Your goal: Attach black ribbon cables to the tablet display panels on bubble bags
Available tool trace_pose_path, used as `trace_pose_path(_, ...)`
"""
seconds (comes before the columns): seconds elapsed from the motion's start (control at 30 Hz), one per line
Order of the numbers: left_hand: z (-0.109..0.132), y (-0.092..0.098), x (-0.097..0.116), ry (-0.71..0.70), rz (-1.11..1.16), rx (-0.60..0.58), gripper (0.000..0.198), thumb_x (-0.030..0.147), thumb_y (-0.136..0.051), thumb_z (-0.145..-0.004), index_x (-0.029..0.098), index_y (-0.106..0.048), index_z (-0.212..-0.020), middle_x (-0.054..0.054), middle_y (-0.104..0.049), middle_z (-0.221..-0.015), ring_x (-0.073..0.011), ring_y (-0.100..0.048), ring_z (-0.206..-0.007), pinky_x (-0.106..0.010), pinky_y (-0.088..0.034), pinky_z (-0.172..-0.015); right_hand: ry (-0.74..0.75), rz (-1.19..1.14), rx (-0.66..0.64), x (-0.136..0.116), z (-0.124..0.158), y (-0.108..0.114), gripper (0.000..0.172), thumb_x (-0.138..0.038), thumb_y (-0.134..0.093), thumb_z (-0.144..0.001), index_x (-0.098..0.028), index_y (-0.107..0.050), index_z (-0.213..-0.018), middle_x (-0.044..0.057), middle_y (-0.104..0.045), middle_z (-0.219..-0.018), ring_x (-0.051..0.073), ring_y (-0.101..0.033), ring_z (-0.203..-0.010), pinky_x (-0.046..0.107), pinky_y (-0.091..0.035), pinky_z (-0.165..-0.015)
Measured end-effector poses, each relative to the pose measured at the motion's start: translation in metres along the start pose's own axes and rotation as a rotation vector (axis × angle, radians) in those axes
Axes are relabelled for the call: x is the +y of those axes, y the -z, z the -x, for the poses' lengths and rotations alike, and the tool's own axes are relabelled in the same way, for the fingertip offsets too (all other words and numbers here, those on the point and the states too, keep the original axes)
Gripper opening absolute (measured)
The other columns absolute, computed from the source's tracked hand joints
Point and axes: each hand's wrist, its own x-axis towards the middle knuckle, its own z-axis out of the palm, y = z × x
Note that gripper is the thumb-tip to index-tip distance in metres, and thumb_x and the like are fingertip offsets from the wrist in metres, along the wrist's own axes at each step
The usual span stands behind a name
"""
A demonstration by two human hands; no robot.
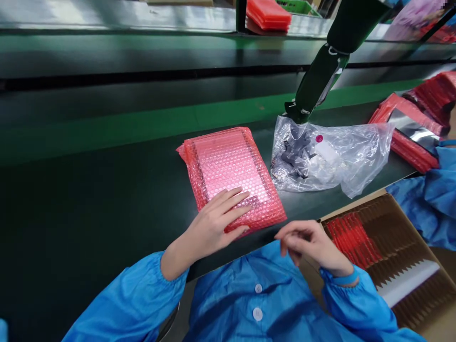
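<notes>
A pink bubble-wrap bag (231, 164) lies flat on the dark green work surface, with a flat rectangular item inside that shows pale through the film. My left hand (219, 218) rests on its lower part, fingers stretched out and palm down. Just off the bag's lower right corner, over the front edge, my right hand (309, 244) hangs with loosely bent fingers. Nothing shows between those fingers. To the right of the bubble-wrap bag is a clear plastic bag (331, 156) with dark and white small parts in it.
Below right stands an open cardboard box (384, 204) with dividers and red-wrapped pieces. Stacked pink bags (406, 118) lie at far right beside another person's blue sleeve (441, 190). A dark green jointed post (317, 80) rises behind the clear bag. More red bags (269, 15) sit on the back shelf.
</notes>
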Motion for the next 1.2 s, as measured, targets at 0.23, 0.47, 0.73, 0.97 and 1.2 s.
trace_pose_path(0.23, -0.013, 0.009, 0.004, 0.09, 0.136, 0.014, 0.028, 0.025, -0.057, -0.103, 0.023, -0.077, -0.122, -0.011, -0.07, -0.141, -0.0295, -0.058, -0.142, -0.055, -0.049, -0.12, -0.053, -0.173, -0.256, -0.006, -0.022, -0.053, 0.046, -0.052, -0.077, -0.095, -0.017, -0.074, -0.125, 0.004, -0.074, -0.079, 0.012, -0.061, -0.052, 0.023, -0.05, -0.052)
trace_pose_path(0.47, -0.019, 0.011, 0.009, 0.265, 0.296, 0.046, 0.032, 0.03, -0.051, -0.106, 0.021, -0.078, -0.12, -0.009, -0.074, -0.134, -0.0271, -0.063, -0.136, -0.052, -0.048, -0.121, 0.098, -0.254, -0.17, -0.003, -0.021, -0.069, 0.05, -0.054, -0.073, -0.097, -0.018, -0.073, -0.131, 0.004, -0.074, -0.074, 0.013, -0.061, -0.046, 0.024, -0.046, -0.046)
trace_pose_path(0.73, -0.025, 0.018, 0.014, 0.388, 0.419, 0.123, 0.036, 0.038, -0.05, -0.107, 0.018, -0.077, -0.12, -0.01, -0.075, -0.132, -0.0239, -0.07, -0.126, -0.04, -0.054, -0.114, 0.207, 0.168, 0.115, -0.009, -0.027, -0.079, 0.047, -0.048, -0.065, -0.1, -0.015, -0.071, -0.133, 0.003, -0.073, -0.068, 0.014, -0.059, -0.048, 0.026, -0.049, -0.049)
trace_pose_path(0.97, -0.031, 0.026, 0.018, 0.288, 0.358, 0.123, 0.035, 0.037, -0.05, -0.107, 0.019, -0.08, -0.11, -0.01, -0.074, -0.133, -0.0231, -0.071, -0.123, -0.039, -0.055, -0.112, -0.122, -0.405, -0.184, -0.008, -0.038, -0.086, 0.077, -0.065, -0.071, -0.09, -0.01, -0.056, -0.141, 0.003, -0.072, -0.062, 0.015, -0.053, -0.031, 0.02, -0.029, -0.03)
trace_pose_path(1.2, -0.035, 0.041, -0.009, 0.22, 0.241, 0.027, 0.033, 0.042, -0.055, -0.104, 0.025, -0.079, -0.12, -0.009, -0.068, -0.143, -0.0263, -0.065, -0.133, -0.045, -0.051, -0.116, -0.145, -0.484, -0.145, 0.006, -0.049, -0.106, 0.055, -0.062, -0.064, -0.085, -0.014, -0.064, -0.057, 0.004, -0.051, -0.036, 0.01, -0.041, -0.026, 0.019, -0.025, -0.031)
